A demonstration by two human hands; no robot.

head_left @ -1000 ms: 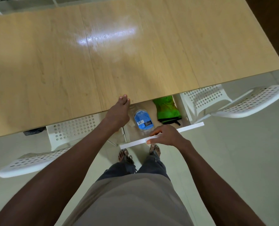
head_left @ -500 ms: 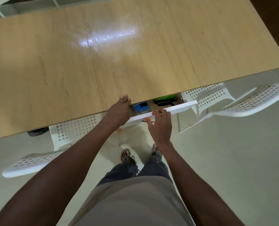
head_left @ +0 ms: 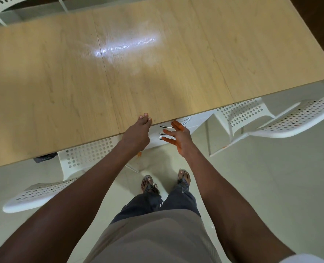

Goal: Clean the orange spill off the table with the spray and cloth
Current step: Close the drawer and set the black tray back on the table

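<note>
Pale tiled floor (head_left: 271,186) spreads wide to my right and behind me, and the long wooden table (head_left: 81,82) runs across in front with its near edge slanting from lower left to upper right. Its top carries only a bright glare patch and a faint dull smear beside it; I cannot see the spray or the cloth anywhere, and a small orange spot (head_left: 139,153) sits on the floor just under the table edge. My left hand (head_left: 138,133) rests on that near edge, fingers straight and pressed together, tips lying on the wood. My right hand (head_left: 178,135) hangs just off the edge with its fingers spread and straight, holding nothing, right in front of the white drawer unit (head_left: 195,120) and its curved metal handles (head_left: 166,127). White perforated chairs flank me: one chair (head_left: 43,190) near my left, another chair (head_left: 290,118) farther on my right, leaving a gap where my sandalled feet (head_left: 165,182) stand.
</note>
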